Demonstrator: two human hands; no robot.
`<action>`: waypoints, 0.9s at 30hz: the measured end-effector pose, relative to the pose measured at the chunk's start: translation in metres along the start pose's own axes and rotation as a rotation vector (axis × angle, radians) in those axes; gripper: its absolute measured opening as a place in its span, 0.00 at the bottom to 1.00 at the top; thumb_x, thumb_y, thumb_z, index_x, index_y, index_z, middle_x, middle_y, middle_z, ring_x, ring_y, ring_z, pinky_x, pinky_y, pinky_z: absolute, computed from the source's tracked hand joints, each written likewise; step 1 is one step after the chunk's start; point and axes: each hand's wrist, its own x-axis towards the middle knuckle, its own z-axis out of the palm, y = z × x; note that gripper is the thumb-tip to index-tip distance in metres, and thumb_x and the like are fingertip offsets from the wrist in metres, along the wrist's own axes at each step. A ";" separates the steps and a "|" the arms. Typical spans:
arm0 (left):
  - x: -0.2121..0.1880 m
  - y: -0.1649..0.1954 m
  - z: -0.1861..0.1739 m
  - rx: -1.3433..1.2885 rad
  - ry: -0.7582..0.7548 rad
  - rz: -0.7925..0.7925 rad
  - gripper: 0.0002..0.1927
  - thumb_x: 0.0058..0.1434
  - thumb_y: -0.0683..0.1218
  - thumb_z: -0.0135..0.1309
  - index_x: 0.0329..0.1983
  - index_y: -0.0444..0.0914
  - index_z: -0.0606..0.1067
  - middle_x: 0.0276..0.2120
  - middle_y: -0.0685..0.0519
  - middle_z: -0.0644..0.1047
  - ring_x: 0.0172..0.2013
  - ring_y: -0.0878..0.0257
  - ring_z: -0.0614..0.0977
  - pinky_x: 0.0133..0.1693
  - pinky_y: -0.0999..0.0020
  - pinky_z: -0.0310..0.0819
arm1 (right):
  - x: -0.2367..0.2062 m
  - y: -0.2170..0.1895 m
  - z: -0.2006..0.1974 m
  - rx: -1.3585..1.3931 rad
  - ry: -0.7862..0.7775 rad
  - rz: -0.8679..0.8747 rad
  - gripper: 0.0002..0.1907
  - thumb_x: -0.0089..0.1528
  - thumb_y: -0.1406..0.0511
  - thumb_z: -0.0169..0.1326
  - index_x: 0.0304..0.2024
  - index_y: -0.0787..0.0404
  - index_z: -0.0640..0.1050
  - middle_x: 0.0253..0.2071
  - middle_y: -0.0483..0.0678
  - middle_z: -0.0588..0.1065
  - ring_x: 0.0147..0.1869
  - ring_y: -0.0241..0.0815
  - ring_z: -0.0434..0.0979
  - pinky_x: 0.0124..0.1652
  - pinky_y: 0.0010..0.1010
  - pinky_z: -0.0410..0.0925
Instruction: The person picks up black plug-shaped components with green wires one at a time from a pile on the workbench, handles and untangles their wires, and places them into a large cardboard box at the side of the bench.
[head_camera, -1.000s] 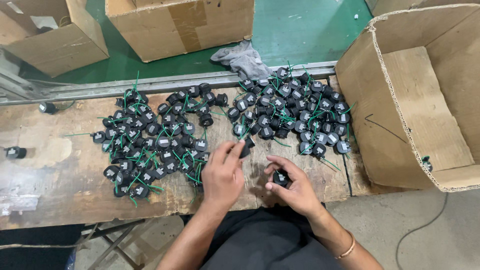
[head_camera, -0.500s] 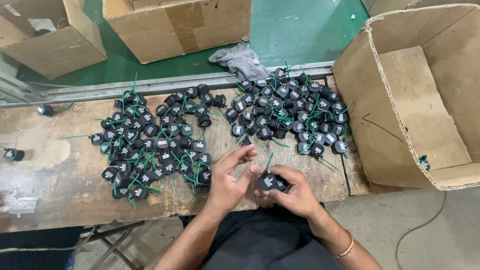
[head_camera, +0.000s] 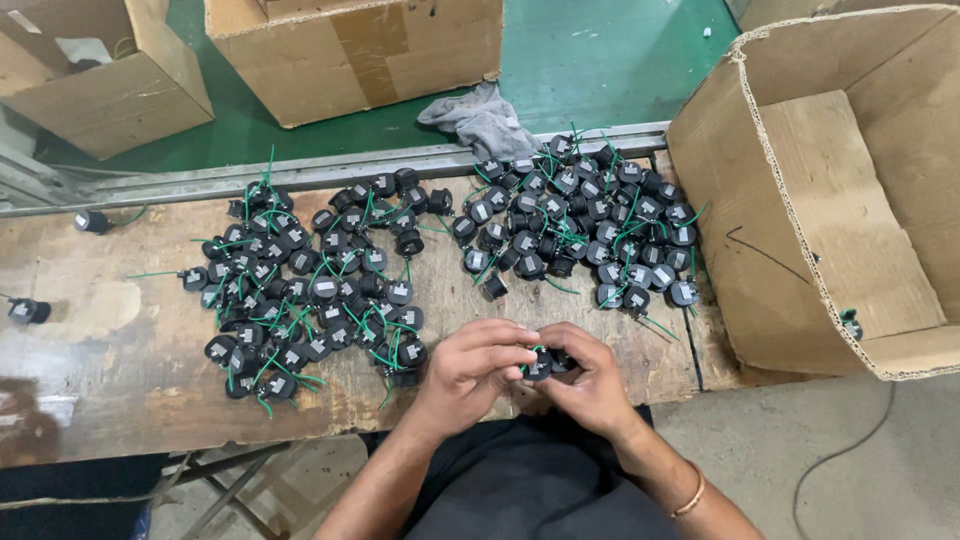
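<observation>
I see both hands now met at the near table edge: left hand and right hand pinching one small black part, probably fitting its green wire.

Brown cardboard boxes: one beyond the workbench's far-left corner, one beyond its far edge, one (open, torn rim) at its right end.
</observation>
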 end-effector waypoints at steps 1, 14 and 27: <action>0.000 0.001 0.000 0.038 -0.010 0.017 0.09 0.60 0.41 0.63 0.44 0.38 0.80 0.48 0.49 0.83 0.52 0.51 0.84 0.55 0.58 0.78 | 0.000 0.000 0.001 -0.010 0.019 -0.001 0.19 0.51 0.70 0.68 0.44 0.65 0.78 0.45 0.51 0.79 0.50 0.46 0.81 0.50 0.33 0.73; -0.012 -0.020 0.027 -0.159 0.223 -0.321 0.08 0.53 0.38 0.68 0.32 0.37 0.79 0.37 0.52 0.85 0.46 0.58 0.86 0.52 0.62 0.80 | -0.001 -0.009 0.013 -0.084 0.081 -0.046 0.16 0.52 0.74 0.65 0.42 0.65 0.78 0.45 0.51 0.79 0.50 0.44 0.81 0.48 0.31 0.75; 0.007 -0.046 0.019 0.541 0.067 -0.365 0.28 0.52 0.45 0.66 0.57 0.36 0.75 0.53 0.44 0.74 0.53 0.45 0.75 0.52 0.53 0.71 | -0.013 0.005 0.006 0.374 0.091 0.080 0.22 0.52 0.73 0.70 0.47 0.66 0.77 0.51 0.51 0.74 0.55 0.40 0.76 0.51 0.28 0.73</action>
